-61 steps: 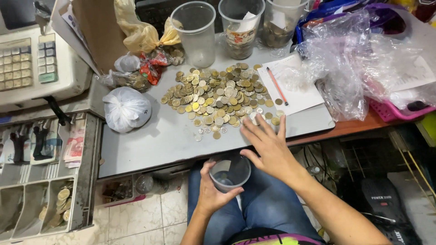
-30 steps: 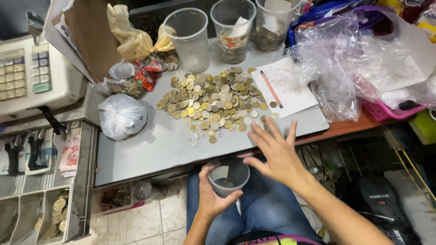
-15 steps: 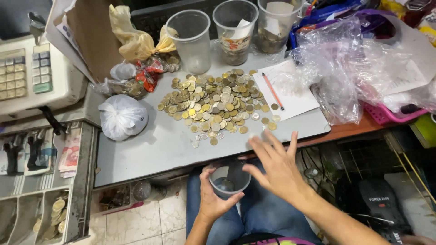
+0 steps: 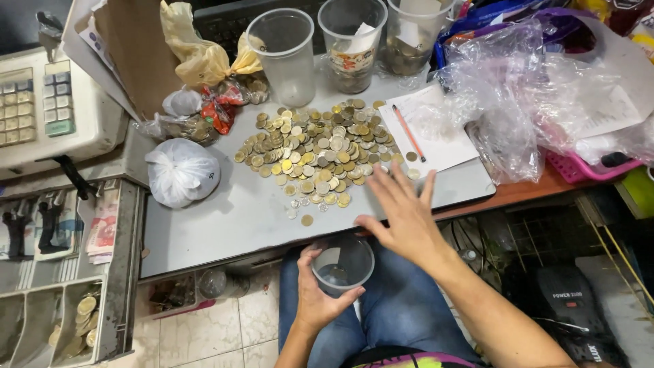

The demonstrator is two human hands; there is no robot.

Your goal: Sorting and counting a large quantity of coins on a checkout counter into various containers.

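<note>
A wide pile of gold and silver coins (image 4: 320, 150) lies spread on a grey metal tray top (image 4: 218, 225). My left hand (image 4: 317, 300) holds a small clear plastic cup (image 4: 343, 264) below the tray's front edge, above my lap; a few coins lie in its bottom. My right hand (image 4: 405, 215) rests flat with fingers spread at the tray's front edge, just right of the pile's near side. A few loose coins (image 4: 306, 219) lie apart from the pile near the front.
Three clear cups (image 4: 283, 54) stand behind the pile, two holding coins and paper. A red pen (image 4: 409, 133) lies on white paper. A knotted white bag (image 4: 180, 170), crumpled plastic bags (image 4: 538, 88), a cash register (image 4: 48, 109) and its open drawer (image 4: 61, 272) surround the tray.
My right hand slid back from the coin pile toward the tray's front edge, then settled flat there. The cup in my left hand stayed under the edge.
</note>
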